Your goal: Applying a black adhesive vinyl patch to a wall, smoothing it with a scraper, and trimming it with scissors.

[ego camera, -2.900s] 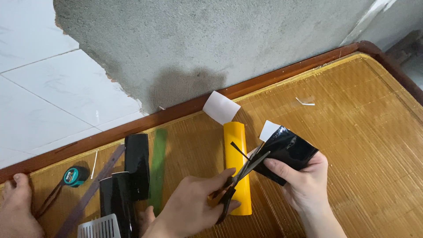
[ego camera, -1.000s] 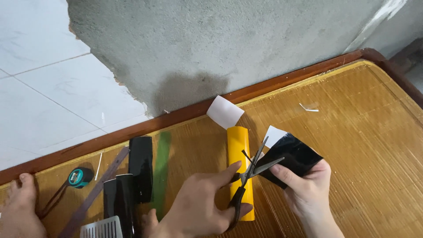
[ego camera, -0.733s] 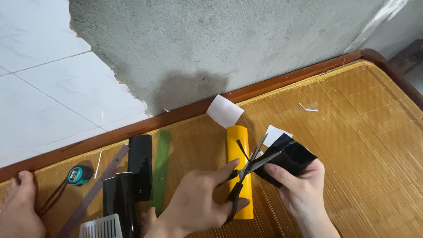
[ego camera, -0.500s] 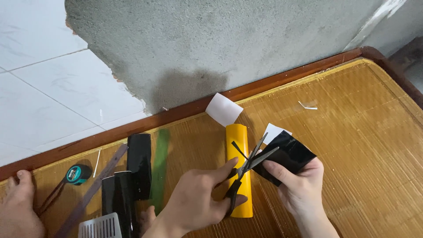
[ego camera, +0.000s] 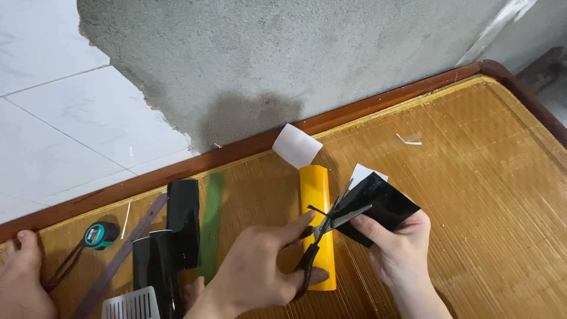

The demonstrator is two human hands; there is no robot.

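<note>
Two hands worked together: the left hand (ego camera: pixel 260 277) gripped black-handled scissors (ego camera: pixel 322 236), the right hand (ego camera: pixel 398 248) pinched a glossy black sheet (ego camera: pixel 378 204) taut for the open blades.

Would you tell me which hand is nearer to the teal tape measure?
Left. The left hand, holding the scissors, sits toward the tape measure at the mat's left end; the right hand, gripping the black sheet, is farther away.
</note>
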